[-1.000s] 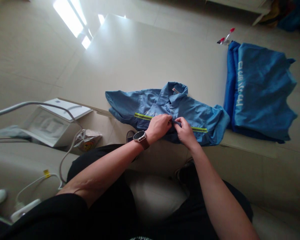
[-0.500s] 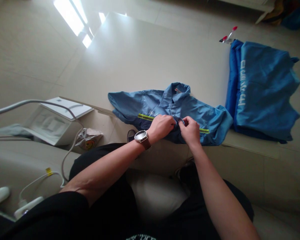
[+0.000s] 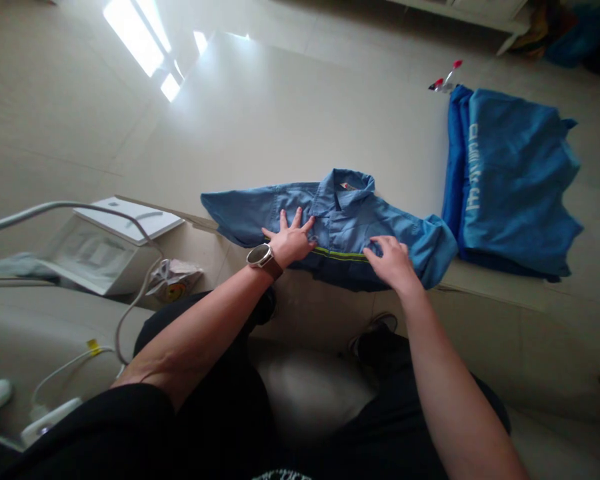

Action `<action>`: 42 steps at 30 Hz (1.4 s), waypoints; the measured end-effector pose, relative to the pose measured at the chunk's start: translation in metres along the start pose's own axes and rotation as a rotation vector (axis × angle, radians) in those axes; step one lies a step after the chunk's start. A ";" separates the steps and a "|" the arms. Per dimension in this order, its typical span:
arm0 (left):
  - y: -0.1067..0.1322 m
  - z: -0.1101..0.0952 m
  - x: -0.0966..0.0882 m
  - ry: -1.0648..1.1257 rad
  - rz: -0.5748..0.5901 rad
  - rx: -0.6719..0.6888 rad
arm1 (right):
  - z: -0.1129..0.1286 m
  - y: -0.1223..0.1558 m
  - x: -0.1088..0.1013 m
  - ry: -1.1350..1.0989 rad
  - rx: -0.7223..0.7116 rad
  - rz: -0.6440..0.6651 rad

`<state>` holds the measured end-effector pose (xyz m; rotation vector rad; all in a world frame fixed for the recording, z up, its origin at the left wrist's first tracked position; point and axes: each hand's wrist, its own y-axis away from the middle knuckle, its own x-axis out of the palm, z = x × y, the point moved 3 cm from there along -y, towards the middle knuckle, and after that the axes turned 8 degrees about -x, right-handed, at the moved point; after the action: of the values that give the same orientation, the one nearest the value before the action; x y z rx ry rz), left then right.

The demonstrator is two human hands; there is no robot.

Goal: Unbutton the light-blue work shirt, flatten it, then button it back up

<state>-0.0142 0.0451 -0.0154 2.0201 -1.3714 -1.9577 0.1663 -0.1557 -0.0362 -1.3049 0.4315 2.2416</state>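
Note:
A light blue work shirt (image 3: 350, 220) with a yellow-green reflective stripe lies at the near edge of a pale table (image 3: 280, 127), collar pointing away from me. My left hand (image 3: 291, 239), with a watch on its wrist, lies flat on the shirt's left chest, fingers spread. My right hand (image 3: 391, 260) rests palm down on the shirt's right side near the stripe, fingers loosely apart. Neither hand grips anything.
A folded darker blue garment (image 3: 510, 180) with white lettering lies on the table's right side. A small red-and-white object (image 3: 443, 77) sits behind it. A white box (image 3: 110, 243), a hose and cables stand on the floor at left.
Both hands were pinched together on the shirt's front at the middle. They have let go and moved apart, now lying flat on the shirt on either side.

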 end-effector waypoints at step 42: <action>0.106 0.064 0.005 -0.024 -0.229 0.097 | -0.029 0.155 -0.062 0.346 0.150 0.402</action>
<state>-0.1263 0.0112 0.0254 2.2981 -1.3164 -2.0441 0.1241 -0.3144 0.0069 -1.6447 1.0487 2.2328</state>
